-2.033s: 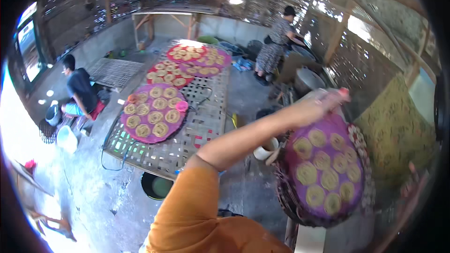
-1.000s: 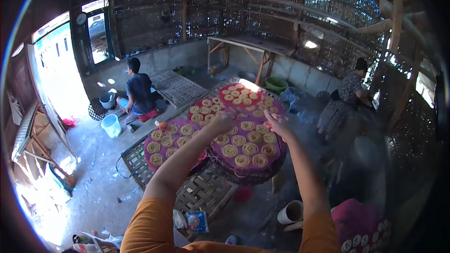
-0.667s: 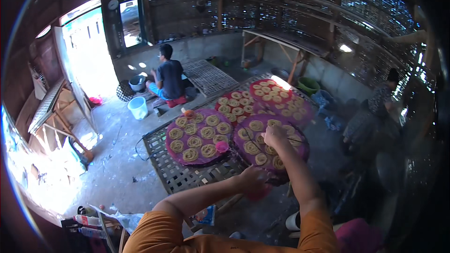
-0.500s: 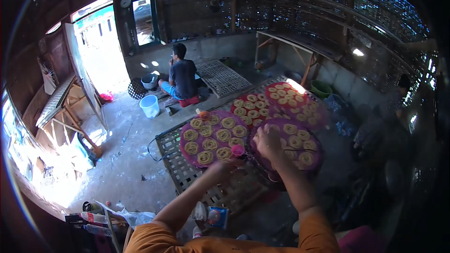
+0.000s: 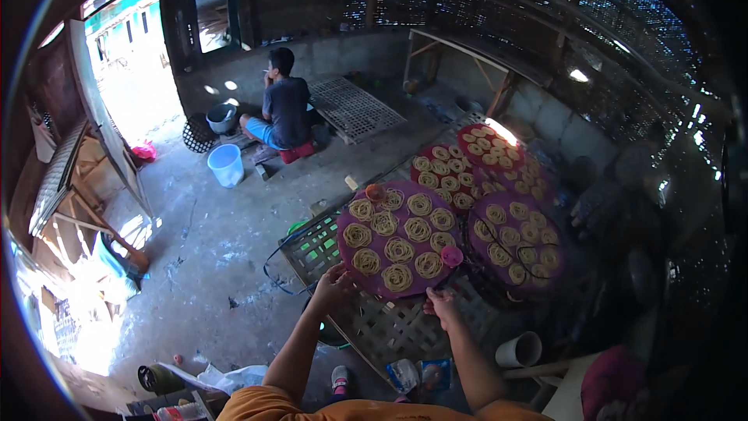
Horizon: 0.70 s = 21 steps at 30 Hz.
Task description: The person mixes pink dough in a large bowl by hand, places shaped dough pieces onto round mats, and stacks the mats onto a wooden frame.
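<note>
A round purple tray (image 5: 372, 281) lies on a woven bamboo rack, bearing several coiled, noodle-like rings (image 5: 399, 249). At its near left rim, my left hand (image 5: 333, 287) has its fingers curled on the edge. Close to the near right rim is my right hand (image 5: 442, 306), empty, its fingers apart; whether the fingertips touch the tray is hard to tell. A small pink cup-like piece (image 5: 452, 256) sits at the tray's right edge. On the far edge rests an orange-red roundish object (image 5: 375, 192).
Another purple tray (image 5: 487, 265) of coils stands to the right, with red trays (image 5: 460, 200) behind. The bamboo rack (image 5: 374, 327) extends toward me. Beyond it, a person (image 5: 287, 109) sits by a light-blue bucket (image 5: 226, 165). A pale cylindrical container (image 5: 519, 349) stands near right.
Both hands have moved away from the right purple tray and the pink piece, to the near rim of the left purple tray. The view has shifted, showing more of the near floor.
</note>
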{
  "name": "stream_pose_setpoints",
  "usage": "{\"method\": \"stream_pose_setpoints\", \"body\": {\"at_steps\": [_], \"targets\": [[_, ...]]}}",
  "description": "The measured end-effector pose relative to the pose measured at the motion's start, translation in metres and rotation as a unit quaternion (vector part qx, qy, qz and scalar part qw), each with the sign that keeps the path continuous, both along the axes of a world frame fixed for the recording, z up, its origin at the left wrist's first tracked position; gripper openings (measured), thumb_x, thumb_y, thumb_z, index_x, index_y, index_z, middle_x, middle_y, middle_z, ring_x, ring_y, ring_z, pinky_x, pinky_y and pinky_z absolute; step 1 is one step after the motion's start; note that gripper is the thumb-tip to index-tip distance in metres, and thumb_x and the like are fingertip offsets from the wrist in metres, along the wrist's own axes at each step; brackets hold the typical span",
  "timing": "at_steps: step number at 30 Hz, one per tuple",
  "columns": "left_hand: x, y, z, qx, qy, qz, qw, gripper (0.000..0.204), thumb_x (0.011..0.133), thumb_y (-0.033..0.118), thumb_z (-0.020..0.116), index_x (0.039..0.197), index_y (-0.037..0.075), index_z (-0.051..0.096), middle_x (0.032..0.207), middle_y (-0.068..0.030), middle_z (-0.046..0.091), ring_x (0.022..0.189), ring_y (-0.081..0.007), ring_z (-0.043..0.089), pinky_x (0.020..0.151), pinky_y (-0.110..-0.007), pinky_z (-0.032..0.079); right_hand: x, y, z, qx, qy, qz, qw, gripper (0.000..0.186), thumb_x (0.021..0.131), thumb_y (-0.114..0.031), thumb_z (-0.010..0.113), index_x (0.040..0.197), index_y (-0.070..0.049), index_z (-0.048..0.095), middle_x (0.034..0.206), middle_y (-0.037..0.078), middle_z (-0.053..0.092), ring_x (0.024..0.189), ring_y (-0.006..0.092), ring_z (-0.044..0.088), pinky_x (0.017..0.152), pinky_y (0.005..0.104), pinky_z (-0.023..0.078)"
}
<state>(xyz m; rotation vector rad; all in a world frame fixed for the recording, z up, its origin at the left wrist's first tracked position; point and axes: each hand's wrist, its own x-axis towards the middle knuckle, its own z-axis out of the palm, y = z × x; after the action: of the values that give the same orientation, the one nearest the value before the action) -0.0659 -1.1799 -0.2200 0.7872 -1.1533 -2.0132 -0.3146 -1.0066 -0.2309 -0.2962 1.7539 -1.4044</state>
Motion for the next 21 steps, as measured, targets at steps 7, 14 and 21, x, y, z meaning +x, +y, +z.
{"method": "stream_pose_setpoints", "body": {"at_steps": [7, 14, 21], "targets": [[0.006, -0.020, 0.010, 0.089, -0.036, -0.048, 0.994, 0.041, 0.093, 0.027, 0.053, 0.126, 0.005, 0.042, 0.105, -0.0052, 0.055, 0.084, -0.0142, 0.059, 0.069, -0.029, 0.052, 0.016, -0.022, 0.010, -0.093, -0.225, -0.061, 0.968, 0.019, 0.085, -0.016, 0.064, 0.095, -0.003, 0.056, 0.083, 0.006, 0.061, 0.068, 0.0166, 0.062, 0.060, 0.0304, 0.055], [-0.006, -0.028, 0.039, 0.103, 0.094, -0.060, 0.988, 0.034, 0.094, 0.026, 0.051, 0.123, 0.009, 0.047, 0.105, -0.0028, 0.059, 0.093, -0.0193, 0.060, 0.081, -0.034, 0.051, 0.039, -0.050, 0.033, -0.336, -0.384, -0.033, 0.859, 0.025, 0.090, -0.002, 0.047, 0.114, 0.002, 0.051, 0.114, 0.016, 0.059, 0.107, 0.0273, 0.057, 0.091, 0.0419, 0.050], [0.013, -0.031, 0.068, 0.076, 0.077, 0.109, 0.988, 0.040, 0.090, 0.028, 0.056, 0.119, 0.011, 0.033, 0.099, -0.0074, 0.050, 0.081, -0.0174, 0.059, 0.065, -0.030, 0.055, 0.090, -0.051, 0.050, -0.342, -0.392, -0.023, 0.854, 0.033, 0.085, 0.000, 0.051, 0.118, -0.003, 0.049, 0.111, 0.014, 0.060, 0.102, 0.0263, 0.060, 0.087, 0.0392, 0.051]]}}
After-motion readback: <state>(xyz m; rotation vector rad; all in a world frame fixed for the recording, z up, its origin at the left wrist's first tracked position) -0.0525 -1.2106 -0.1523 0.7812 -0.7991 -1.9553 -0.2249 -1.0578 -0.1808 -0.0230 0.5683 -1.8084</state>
